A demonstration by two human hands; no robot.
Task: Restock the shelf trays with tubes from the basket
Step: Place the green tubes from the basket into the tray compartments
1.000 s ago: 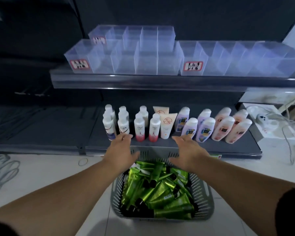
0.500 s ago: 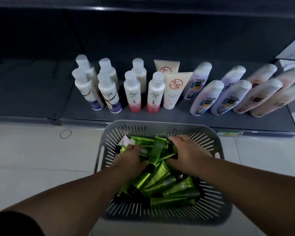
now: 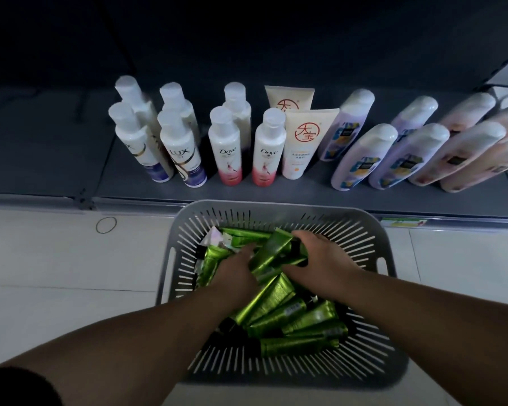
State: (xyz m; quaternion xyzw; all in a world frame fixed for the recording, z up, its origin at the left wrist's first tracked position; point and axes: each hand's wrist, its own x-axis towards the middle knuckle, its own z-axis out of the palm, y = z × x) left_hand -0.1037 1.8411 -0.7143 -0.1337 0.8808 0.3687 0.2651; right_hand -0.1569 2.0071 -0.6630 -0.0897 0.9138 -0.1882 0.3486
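Both hands work in the basket (image 3: 373, 230) at six o'clock. The right hand (image 3: 324, 259) curls round a bundle of green tubes (image 3: 272, 253), likely gathering several per trip. The left hand (image 3: 235, 272) seems to clamp them too, its fingers partly hidden.

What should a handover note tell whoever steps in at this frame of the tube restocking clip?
Left hand: down in the pile, fingertips hidden among the green tubes; grip unclear.
Right hand: fingers curled over a bunch of them at the pile's far end.
Things: all visible tubes lie in the grey slotted basket on the floor before the bottom shelf; shelf trays out of view.
Done: nothing visibly lifted clear of the basket.
Left: lift the bunch, carry it to the trays, repeat until the basket empties.
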